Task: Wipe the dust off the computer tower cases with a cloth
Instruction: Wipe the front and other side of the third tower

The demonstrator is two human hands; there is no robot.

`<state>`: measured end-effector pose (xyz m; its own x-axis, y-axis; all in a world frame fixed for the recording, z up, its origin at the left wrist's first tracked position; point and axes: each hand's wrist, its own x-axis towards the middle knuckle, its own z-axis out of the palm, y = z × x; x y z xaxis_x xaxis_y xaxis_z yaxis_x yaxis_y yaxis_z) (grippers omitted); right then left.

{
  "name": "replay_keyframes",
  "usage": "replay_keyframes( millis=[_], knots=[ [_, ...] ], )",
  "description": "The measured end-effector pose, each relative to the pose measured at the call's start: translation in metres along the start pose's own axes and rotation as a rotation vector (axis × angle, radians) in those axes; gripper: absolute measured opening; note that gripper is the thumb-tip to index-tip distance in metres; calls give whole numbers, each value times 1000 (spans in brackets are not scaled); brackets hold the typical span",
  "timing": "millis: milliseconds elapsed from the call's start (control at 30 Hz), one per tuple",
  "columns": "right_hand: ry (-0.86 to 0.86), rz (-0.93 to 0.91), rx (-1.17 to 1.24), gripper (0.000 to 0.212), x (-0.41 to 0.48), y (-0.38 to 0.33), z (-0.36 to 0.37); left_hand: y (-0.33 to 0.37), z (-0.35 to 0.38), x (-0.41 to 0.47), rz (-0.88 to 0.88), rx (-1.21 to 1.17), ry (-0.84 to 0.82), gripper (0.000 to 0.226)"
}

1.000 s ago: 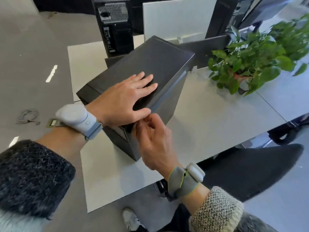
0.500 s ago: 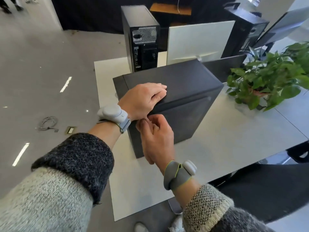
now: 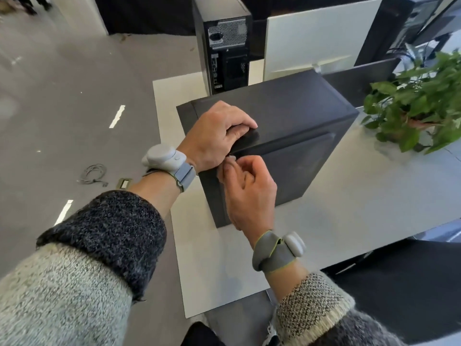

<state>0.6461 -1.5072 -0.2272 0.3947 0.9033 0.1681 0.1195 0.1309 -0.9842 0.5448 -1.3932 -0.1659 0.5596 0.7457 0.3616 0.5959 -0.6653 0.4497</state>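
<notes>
Behind black metal tower case [image 3: 287, 116]: upright black computer tower [image 3: 224, 46], white monitor back [image 3: 319, 38].
Right: leafy green plant [image 3: 419, 113].
Front-right: open white desktop [image 3: 349, 208].

This is an office: a white desk [image 3: 374, 196] carries two black computer cases, a near tower [image 3: 287, 116] and a far tower [image 3: 224, 46] with its ports showing, beside the back of a white monitor [image 3: 311, 33]. A leafy plant [image 3: 419, 108] sits on the desk, and a loose cable [image 3: 93, 172] lies by a socket [image 3: 126, 183] in the grey floor [image 3: 62, 96].
</notes>
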Motion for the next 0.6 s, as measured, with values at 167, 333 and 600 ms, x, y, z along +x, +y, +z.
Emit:
replay_keyframes(
  millis=[167, 333, 600],
  knots=[
    [127, 56, -40, 22, -3, 12, 1, -3, 7, 2, 57, 48, -27, 24],
    [522, -41, -176, 16, 29, 5, -21, -2, 7, 6, 90, 150, -127, 32],
    [317, -295, -326, 14, 10, 11, -6, 15, 10, 40, 21, 83, -229, 25]
  ],
)
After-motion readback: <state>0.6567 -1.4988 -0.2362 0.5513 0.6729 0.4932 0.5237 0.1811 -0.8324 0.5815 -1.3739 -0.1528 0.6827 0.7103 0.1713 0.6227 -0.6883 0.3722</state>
